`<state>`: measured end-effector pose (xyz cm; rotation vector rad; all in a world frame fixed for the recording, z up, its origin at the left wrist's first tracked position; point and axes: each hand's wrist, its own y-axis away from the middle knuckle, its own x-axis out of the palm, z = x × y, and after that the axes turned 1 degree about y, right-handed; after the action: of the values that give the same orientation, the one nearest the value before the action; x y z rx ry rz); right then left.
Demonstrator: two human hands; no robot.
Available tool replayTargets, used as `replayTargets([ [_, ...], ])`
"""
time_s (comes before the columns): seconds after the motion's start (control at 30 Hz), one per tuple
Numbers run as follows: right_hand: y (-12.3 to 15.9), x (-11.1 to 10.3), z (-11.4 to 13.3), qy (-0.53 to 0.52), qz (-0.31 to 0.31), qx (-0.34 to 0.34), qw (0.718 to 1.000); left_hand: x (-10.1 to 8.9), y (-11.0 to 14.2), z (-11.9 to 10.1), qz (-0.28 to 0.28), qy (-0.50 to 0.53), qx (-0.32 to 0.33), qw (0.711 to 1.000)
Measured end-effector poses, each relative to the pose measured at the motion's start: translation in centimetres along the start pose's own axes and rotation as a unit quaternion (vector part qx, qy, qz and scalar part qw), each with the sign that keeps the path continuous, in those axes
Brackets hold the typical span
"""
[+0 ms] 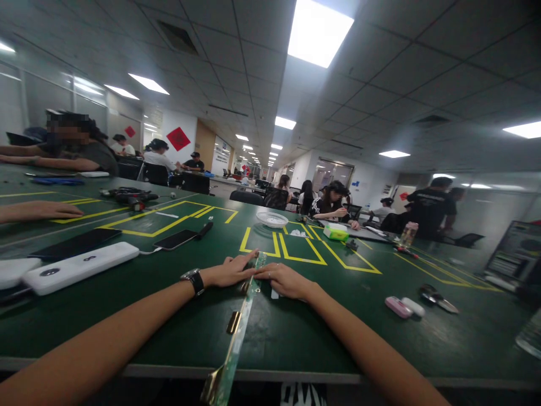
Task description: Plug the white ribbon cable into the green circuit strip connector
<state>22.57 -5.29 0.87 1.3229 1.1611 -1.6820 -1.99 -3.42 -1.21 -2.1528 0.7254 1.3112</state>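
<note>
A long, narrow green circuit board strip (242, 330) with gold-coloured tabs along its left side runs away from me, its near end reaching past the table's front edge. My left hand (228, 272), with a watch on the wrist, grips the strip's left side near the far end. From the right, my right hand (285, 280) has its fingers closed on the same stretch of board, fingertips close to the left thumb. Both hands hide part of the strip. A small white piece (274, 294) shows under my right hand.
On the left lie a white power bank (82, 268) and a cabled phone (176, 239). Beyond my hands sits a white plastic basket (273, 220). Earbud cases (404, 307) and a metal tool (438, 298) lie right. Another person's hand (42, 212) rests at far left.
</note>
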Motion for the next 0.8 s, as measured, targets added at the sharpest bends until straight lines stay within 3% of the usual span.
replayTargets([
  [0.07,1.1,-0.3,-2.0,0.021,-0.003,0.045,0.999,0.0,-0.2,0.2,-0.037,0.004,-0.018,0.999],
  [0.13,3.0,-0.8,-4.2,0.071,0.003,0.143,0.987,-0.1,-0.4,0.2,-0.077,-0.001,-0.03,0.997],
  [0.23,6.6,-1.6,-6.9,0.163,0.023,0.364,0.917,-0.4,-0.3,-0.3,-0.123,-0.01,-0.031,0.992],
  [0.33,9.4,-2.0,-8.3,0.199,0.016,0.484,0.852,-0.6,-0.1,-0.9,-0.121,-0.021,-0.028,0.992],
  [0.5,10.4,-1.5,-8.9,0.2,0.009,0.552,0.81,-0.1,0.0,-1.4,-0.081,-0.043,-0.004,0.996],
  [0.8,10.3,-0.9,-9.5,0.138,0.031,0.586,0.798,0.2,0.1,-1.5,-0.053,-0.045,0.016,0.997],
])
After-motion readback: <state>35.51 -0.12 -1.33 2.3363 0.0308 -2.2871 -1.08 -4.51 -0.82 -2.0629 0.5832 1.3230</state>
